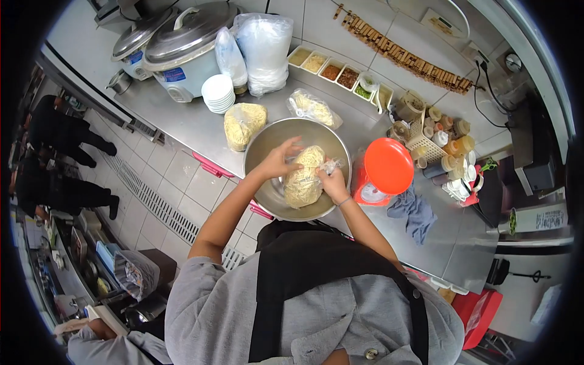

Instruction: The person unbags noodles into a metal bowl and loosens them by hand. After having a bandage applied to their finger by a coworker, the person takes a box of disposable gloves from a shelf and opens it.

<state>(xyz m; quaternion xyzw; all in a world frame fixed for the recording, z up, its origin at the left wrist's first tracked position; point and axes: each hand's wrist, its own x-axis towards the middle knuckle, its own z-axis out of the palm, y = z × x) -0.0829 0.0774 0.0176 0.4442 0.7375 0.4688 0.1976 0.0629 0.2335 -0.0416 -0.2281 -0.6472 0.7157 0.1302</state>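
Note:
A clear plastic bag of yellow noodles (303, 187) is held over a wide steel mixing bowl (250, 193). My right hand (334, 185) is closed on the gathered plastic at the bag's right side. Spread fingers show on my left hand (280, 159), at the bag's upper left, with the thumb side against or very near it. Behind the bowl rest a second bag of noodles (244, 125) and a third bag (314, 108). An orange kitchen scale (389, 167) stands right of the bowl.
Stacked white bowls (218, 93), plastic bag rolls (261, 52) and large rice cookers (188, 45) stand back left. Ingredient containers (331, 72) line the wall. A blue cloth (413, 213) and a bottle basket (426, 143) are right. Other people (61, 131) stand far left.

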